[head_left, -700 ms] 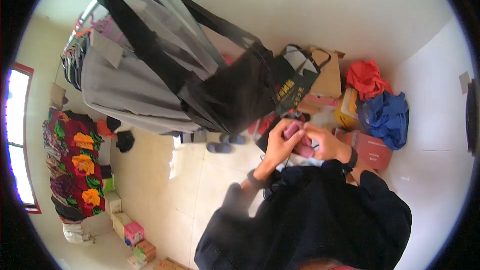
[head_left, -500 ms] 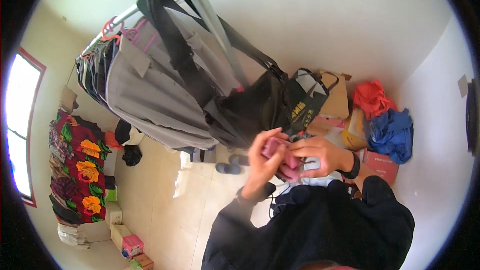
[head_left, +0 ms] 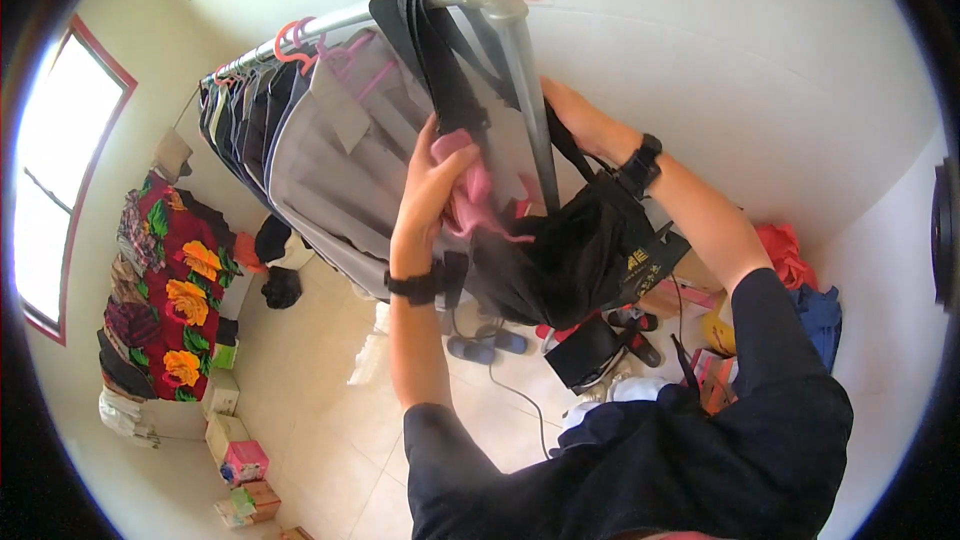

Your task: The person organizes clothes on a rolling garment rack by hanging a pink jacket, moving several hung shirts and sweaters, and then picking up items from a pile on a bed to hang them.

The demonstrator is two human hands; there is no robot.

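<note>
Cloth (head_left: 478, 188) of soft pink fabric is bunched in your left hand (head_left: 430, 185), pinched between the thumb across its front and fingers partly hidden behind it. It sits before a light grey hanging garment (head_left: 325, 175), beside a wide black strap (head_left: 448, 90), its loose lower end trailing at the upper edge of a soft black fabric bag (head_left: 560, 265). Your right hand (head_left: 580, 120) is at a second black strap (head_left: 572, 152), by the upright silver metal post (head_left: 538, 140); its fingertips are hidden, so whether they grip cannot be told. Dark wristbands (head_left: 640, 165) circle both your wrists.
</note>
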